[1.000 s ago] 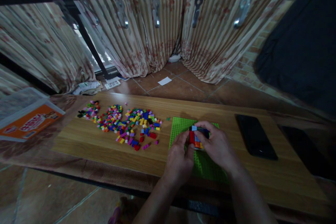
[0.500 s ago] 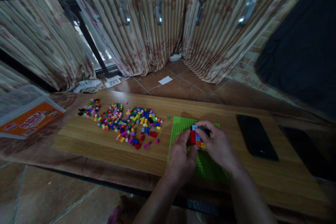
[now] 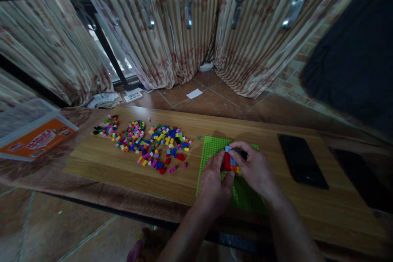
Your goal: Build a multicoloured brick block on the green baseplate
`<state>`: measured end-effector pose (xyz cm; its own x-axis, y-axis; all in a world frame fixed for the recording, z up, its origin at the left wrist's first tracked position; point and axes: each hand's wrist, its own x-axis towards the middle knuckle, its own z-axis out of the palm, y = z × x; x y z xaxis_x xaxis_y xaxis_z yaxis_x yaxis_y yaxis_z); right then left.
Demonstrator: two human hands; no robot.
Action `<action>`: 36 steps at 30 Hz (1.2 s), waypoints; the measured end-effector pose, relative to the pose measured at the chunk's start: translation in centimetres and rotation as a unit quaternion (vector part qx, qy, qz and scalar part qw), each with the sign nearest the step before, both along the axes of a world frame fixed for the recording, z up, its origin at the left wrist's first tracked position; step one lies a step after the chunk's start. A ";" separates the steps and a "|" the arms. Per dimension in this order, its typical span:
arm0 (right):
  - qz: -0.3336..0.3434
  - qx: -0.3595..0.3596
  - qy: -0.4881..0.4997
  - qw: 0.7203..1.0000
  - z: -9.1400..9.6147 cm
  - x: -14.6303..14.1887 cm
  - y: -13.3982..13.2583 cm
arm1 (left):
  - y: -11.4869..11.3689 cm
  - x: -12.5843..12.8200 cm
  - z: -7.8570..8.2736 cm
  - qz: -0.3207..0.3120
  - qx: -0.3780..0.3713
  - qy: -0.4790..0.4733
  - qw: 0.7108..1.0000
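Observation:
A small block of joined toy bricks [image 3: 233,161], with red, blue, orange, yellow and dark pieces, is held between my two hands over the green baseplate [image 3: 211,145]. My left hand [image 3: 215,184] grips its left side, fingertips against a red brick [image 3: 226,161]. From the right, my right hand [image 3: 256,170] closes round it, with the thumb pressed on the top near the blue bricks. The fingers hide much of the block, and I cannot tell whether its underside touches the baseplate.
Loose coloured bricks [image 3: 138,139] lie spread over the left half of the wooden board [image 3: 101,168]. A clear plastic box with an orange label [image 3: 39,139] stands at far left. A black phone [image 3: 302,159] lies right of the baseplate, with another dark flat object [image 3: 359,176] beyond it.
The view has shifted very slightly. My left fingers sit a little differently at the red brick, and both hands stay on the block in nearly the same place.

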<state>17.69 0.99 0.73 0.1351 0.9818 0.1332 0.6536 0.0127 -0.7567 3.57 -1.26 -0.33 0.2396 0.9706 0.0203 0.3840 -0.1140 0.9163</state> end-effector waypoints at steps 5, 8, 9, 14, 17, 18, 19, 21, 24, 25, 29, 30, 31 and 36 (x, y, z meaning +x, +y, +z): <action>0.001 0.004 -0.002 1.000 0.0 0.0 0.0 | -0.1 0.1 -0.1 -0.002 0.000 0.009 1.000; 0.004 -0.001 0.003 1.000 0.0 0.0 0.0 | 0.0 0.1 -0.1 -0.003 -0.001 0.015 1.000; 0.006 -0.002 0.006 1.000 0.0 0.0 0.0 | 0.0 0.1 0.0 -0.004 -0.001 0.018 1.000; 0.012 0.001 0.024 1.000 -0.1 0.0 0.0 | -0.1 0.2 0.1 -0.009 -0.003 0.027 1.000; 0.011 0.001 0.029 1.000 -0.2 0.0 0.1 | -0.1 0.2 0.2 -0.010 -0.002 0.033 0.999; 0.011 0.001 0.030 0.999 -0.3 0.0 0.1 | -0.1 0.1 0.2 -0.010 0.000 0.035 0.999; 0.012 0.001 0.032 0.999 -0.3 0.0 0.1 | -0.2 0.1 0.2 -0.011 0.003 0.036 0.999; 0.012 0.003 0.032 0.999 -0.3 0.0 0.1 | -0.2 0.1 0.1 -0.013 0.010 0.038 0.999; 0.012 0.008 0.033 0.999 -0.3 -0.1 0.1 | -0.1 0.1 -0.2 -0.011 0.017 0.042 0.999; 0.012 0.010 0.034 0.999 -0.2 -0.1 0.1 | -0.1 0.1 -0.2 -0.010 0.018 0.042 0.999; 0.007 0.009 0.037 0.999 0.0 -0.1 0.1 | -0.2 0.1 -0.3 -0.009 0.020 0.043 0.999; 0.005 0.007 0.038 0.999 0.0 -0.1 0.2 | -0.2 0.1 -0.3 -0.010 0.021 0.043 0.999; 0.005 0.005 0.039 0.999 0.0 -0.1 0.2 | -0.1 0.1 -0.2 -0.009 0.023 0.043 0.999; 0.004 -0.002 0.038 0.999 0.3 -0.2 0.3 | -0.1 0.2 -0.2 -0.010 0.024 0.043 0.999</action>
<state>17.50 1.26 1.02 0.1372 0.9833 0.1197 0.5941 0.0150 -0.8043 3.72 -1.32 -0.50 0.2626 0.9639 0.0445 0.4584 -0.1652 0.8733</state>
